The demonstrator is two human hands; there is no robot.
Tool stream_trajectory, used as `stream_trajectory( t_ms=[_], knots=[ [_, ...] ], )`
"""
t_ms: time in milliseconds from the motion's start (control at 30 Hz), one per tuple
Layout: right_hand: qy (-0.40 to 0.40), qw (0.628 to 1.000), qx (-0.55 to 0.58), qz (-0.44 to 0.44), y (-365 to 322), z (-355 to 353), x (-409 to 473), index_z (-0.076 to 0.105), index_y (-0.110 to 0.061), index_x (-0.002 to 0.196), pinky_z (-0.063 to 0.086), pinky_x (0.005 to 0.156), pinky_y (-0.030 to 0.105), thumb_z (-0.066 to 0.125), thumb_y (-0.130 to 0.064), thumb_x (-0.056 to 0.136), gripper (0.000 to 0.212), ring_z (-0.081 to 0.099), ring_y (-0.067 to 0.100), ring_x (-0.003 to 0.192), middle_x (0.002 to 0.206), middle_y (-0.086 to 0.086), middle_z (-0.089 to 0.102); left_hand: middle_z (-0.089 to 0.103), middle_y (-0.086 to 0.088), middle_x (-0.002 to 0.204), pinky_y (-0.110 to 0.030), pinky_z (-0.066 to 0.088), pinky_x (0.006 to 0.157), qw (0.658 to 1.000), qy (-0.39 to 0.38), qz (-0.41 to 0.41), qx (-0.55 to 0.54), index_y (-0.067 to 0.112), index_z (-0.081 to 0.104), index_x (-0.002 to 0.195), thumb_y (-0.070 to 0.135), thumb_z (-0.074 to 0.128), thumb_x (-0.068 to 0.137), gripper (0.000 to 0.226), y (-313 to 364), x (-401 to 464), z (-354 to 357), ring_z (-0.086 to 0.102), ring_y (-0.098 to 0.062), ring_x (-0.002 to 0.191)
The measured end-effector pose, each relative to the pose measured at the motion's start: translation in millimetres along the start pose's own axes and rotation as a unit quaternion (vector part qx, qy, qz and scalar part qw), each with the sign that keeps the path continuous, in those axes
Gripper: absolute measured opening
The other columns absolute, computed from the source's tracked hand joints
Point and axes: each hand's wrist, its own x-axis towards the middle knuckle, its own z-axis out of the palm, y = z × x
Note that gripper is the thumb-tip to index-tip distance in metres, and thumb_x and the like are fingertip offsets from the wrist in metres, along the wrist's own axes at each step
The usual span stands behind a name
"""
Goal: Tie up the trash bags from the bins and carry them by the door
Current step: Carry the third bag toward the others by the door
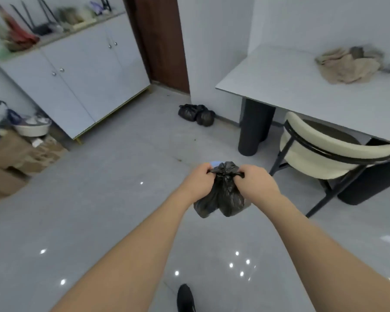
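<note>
A small black trash bag hangs in the air in front of me above the grey floor. My left hand grips one twisted end of its top, and my right hand grips the other end, with a knot between them. Two tied black trash bags lie on the floor against the white wall, beside the brown door.
White cabinet at the left, cardboard boxes and a basin near it. A white table with crumpled cloth stands at the right, a cream chair under it. My black shoe shows at the bottom.
</note>
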Motion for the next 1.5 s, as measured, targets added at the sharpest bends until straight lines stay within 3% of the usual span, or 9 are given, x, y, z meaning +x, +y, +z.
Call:
stream_trajectory(
  t_ms=[133,267,500,667,833,1067,1200,1500],
  knots=[
    [-0.031,0.998,-0.014,-0.059,-75.5,26.7,15.9,0.052,-0.019,0.070,0.034,0.048,0.027,0.044,-0.023,0.085,0.017,0.057,0.022,0.068,0.068,-0.001,0.059,0.061,0.000,0.084,-0.029,0.039,0.062,0.997,0.067,-0.033,-0.024,0.020,0.055,0.084,0.021,0.042,0.094,0.017,-47.8,-11.5,-62.3,0.056,-0.016,0.079],
    [-0.056,0.995,0.016,-0.083,-121.9,44.4,29.3,0.054,-0.017,0.070,0.034,0.045,0.026,0.047,-0.024,0.085,0.018,0.054,0.017,0.057,0.062,-0.001,0.058,0.057,0.003,0.079,-0.027,0.037,0.058,0.993,0.103,-0.044,-0.038,0.022,0.053,0.080,0.021,0.043,0.095,0.018,-76.3,-13.8,-104.4,0.052,-0.012,0.073],
    [-0.049,0.995,0.009,-0.083,-165.8,54.9,64.4,0.059,-0.016,0.070,0.035,0.046,0.026,0.050,-0.030,0.082,0.020,0.054,0.013,0.059,0.063,-0.001,0.060,0.055,0.004,0.075,-0.029,0.037,0.059,0.992,0.105,-0.047,-0.055,0.019,0.052,0.079,0.022,0.044,0.095,0.018,-100.6,13.7,-148.6,0.049,-0.011,0.068],
    [-0.028,0.996,0.015,-0.089,-201.8,45.8,101.1,0.054,-0.011,0.065,0.038,0.051,0.030,0.051,-0.028,0.083,0.025,0.050,0.021,0.059,0.059,0.003,0.055,0.056,0.000,0.073,-0.033,0.040,0.060,0.995,0.092,-0.025,-0.042,0.020,0.053,0.079,0.024,0.044,0.095,0.019,-98.6,51.1,-192.6,0.051,-0.018,0.067],
    [-0.010,0.995,0.049,-0.087,-229.1,38.1,152.8,0.051,-0.010,0.064,0.034,0.048,0.030,0.053,-0.029,0.084,0.028,0.047,0.019,0.054,0.058,0.003,0.052,0.058,-0.004,0.080,-0.035,0.041,0.066,0.996,0.091,-0.001,-0.020,0.014,0.055,0.086,0.021,0.044,0.095,0.017,-89.6,110.8,-235.2,0.053,-0.021,0.074],
    [-0.011,0.994,0.065,-0.089,-247.3,31.1,275.2,0.050,-0.013,0.061,0.028,0.045,0.027,0.058,-0.033,0.084,0.032,0.046,0.013,0.052,0.054,-0.001,0.051,0.059,0.004,0.081,-0.028,0.036,0.056,0.994,0.107,-0.004,-0.009,0.027,0.051,0.080,0.024,0.041,0.095,0.018,-93.0,227.6,-271.7,0.055,-0.013,0.073],
    [-0.018,0.992,0.080,-0.091,-268.4,29.1,342.5,0.054,-0.004,0.071,0.030,0.046,0.028,0.058,-0.030,0.085,0.031,0.047,0.016,0.056,0.059,0.003,0.054,0.058,0.005,0.080,-0.028,0.038,0.056,0.993,0.114,-0.035,-0.025,0.030,0.049,0.079,0.026,0.042,0.094,0.018,-92.9,290.2,-298.4,0.055,-0.013,0.074],
    [-0.003,0.992,0.105,-0.077,-332.7,24.1,512.9,0.039,-0.013,0.063,0.027,0.047,0.030,0.056,-0.030,0.086,0.033,0.040,0.015,0.052,0.059,0.003,0.045,0.059,0.000,0.083,-0.029,0.037,0.058,0.995,0.091,-0.032,-0.019,0.024,0.051,0.085,0.028,0.043,0.096,0.014,-89.0,458.8,-384.1,0.057,-0.016,0.078]
  ],
)
